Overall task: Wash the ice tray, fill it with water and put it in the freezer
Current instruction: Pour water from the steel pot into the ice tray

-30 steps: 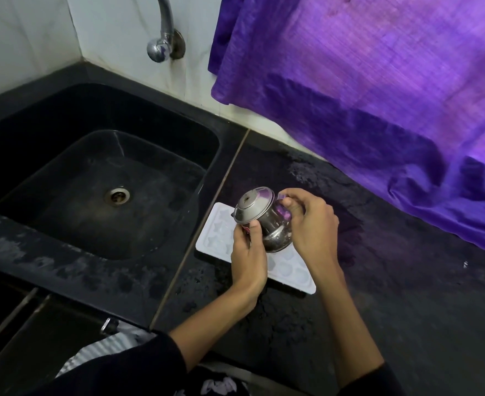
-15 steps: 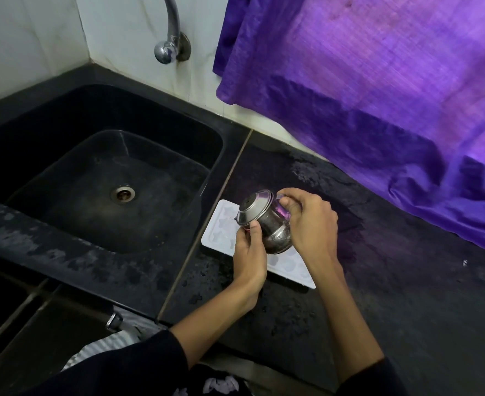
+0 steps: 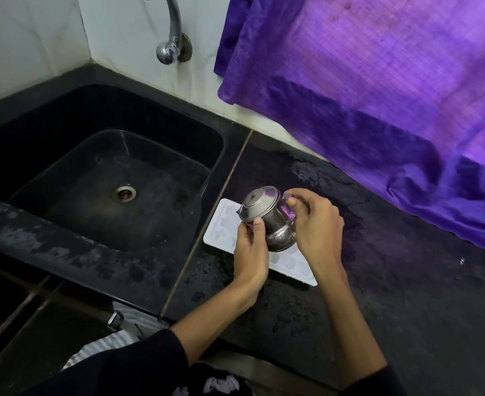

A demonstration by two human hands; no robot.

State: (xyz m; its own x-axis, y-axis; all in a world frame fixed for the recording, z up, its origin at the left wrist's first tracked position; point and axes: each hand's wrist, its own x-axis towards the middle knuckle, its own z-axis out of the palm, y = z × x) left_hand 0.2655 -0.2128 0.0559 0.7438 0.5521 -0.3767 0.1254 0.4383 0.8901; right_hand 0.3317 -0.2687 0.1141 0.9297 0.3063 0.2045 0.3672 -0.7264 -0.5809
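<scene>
One ice tray (image 3: 221, 231), white, flat on the counter (image 3: 406, 295); its moulded cavities are partly hidden and cannot be counted. One steel pot (image 3: 275, 224) with one lid (image 3: 257, 202), tilted above the tray. Two hands: left hand (image 3: 249, 252) and right hand (image 3: 318, 227), both on the pot. Two dark sleeves, one per arm: left sleeve (image 3: 138, 364), right sleeve (image 3: 378, 381). One black sink (image 3: 64, 110) with one drain (image 3: 123, 192). One tap (image 3: 170, 38) on the wall. One purple cloth (image 3: 378, 95) hanging at the right. One seam line (image 3: 224, 184) between sink and counter.
</scene>
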